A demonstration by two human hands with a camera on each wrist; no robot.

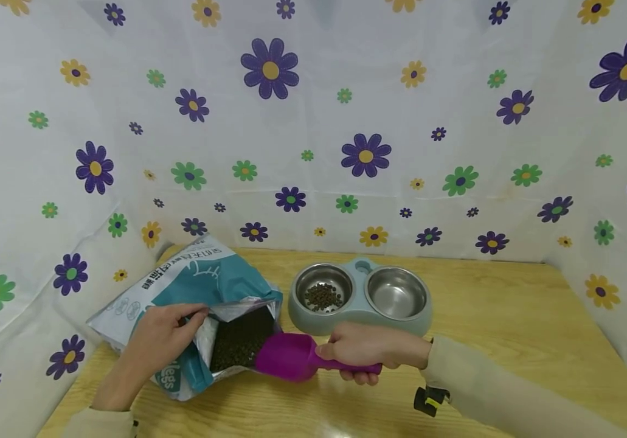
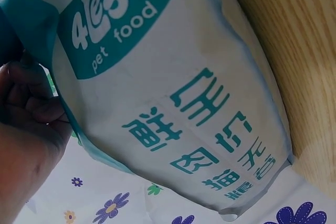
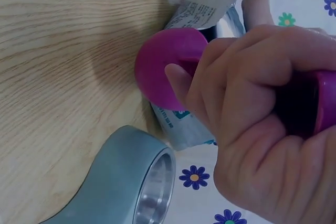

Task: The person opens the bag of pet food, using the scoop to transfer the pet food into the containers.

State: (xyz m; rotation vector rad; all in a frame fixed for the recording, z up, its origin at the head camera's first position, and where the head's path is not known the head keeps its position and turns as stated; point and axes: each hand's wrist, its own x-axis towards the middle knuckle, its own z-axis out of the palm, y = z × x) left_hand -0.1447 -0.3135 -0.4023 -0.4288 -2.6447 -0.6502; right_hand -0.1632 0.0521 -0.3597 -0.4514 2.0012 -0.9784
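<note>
A teal and white pet food bag (image 1: 182, 280) lies on the table with its mouth open to the right, dark kibble (image 1: 242, 340) showing inside. At the bag's mouth my left hand (image 1: 162, 334) pinches the rim between thumb and fingers; the left wrist view shows the printed side of the bag (image 2: 157, 103). My right hand (image 1: 365, 350) grips the handle of a magenta scoop (image 1: 291, 358), whose front edge reaches the bag's opening. Fingers wrap round the handle in the right wrist view, where the scoop's rounded back (image 3: 163, 69) shows. What the scoop holds is hidden.
Behind my right hand stands a pale blue-green double pet bowl (image 1: 359, 313). Its left steel bowl holds some kibble (image 1: 323, 296); the right steel bowl (image 1: 397, 295) shows bare metal. A flowered white curtain (image 1: 313, 121) surrounds the wooden table (image 1: 488, 316).
</note>
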